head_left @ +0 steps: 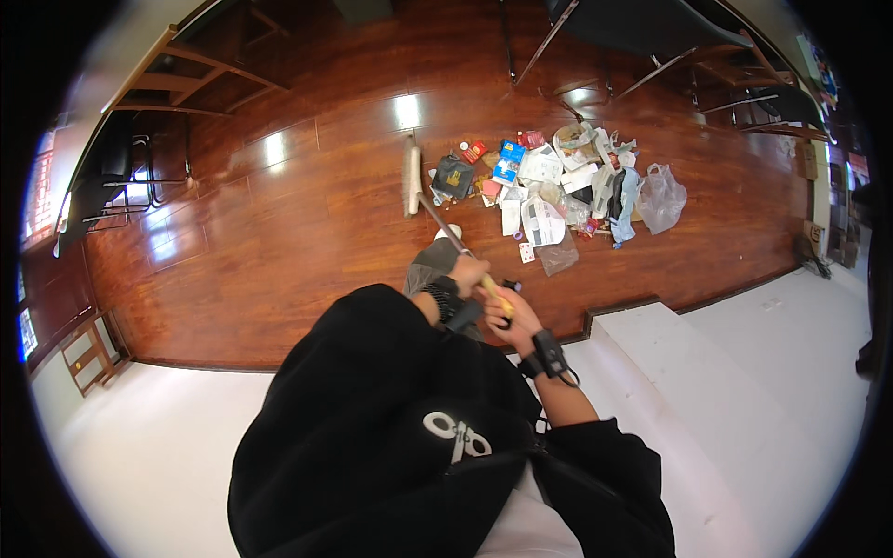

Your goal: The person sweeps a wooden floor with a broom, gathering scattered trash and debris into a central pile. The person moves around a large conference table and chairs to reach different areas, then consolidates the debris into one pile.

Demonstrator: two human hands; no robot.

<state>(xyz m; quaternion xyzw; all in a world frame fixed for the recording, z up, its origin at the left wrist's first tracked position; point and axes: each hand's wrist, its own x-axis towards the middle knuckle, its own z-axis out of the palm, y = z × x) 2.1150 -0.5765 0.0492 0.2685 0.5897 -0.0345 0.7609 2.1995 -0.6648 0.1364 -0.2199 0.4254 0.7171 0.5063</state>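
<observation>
- The left hand (pixel 470 273) is reaching forward from its black sleeve (pixel 358 325), its fingers wrapping around the handle of the broom (pixel 450 232).
- The right hand (pixel 521 323) is closing around the same handle nearer its yellow end; its forearm is rising from the lower right, bare between sleeve and black wristband (pixel 550 354).
- The broom is slanting away from both hands, forward and to the left, its pale head (pixel 412 181) lying on the wooden floor (pixel 316 205).
- The litter (pixel 540 167) is spreading ahead of the hands, right of that head, a dark bag (pixel 453 179) lying nearest it and a clear bag (pixel 662 200) farthest right.
</observation>
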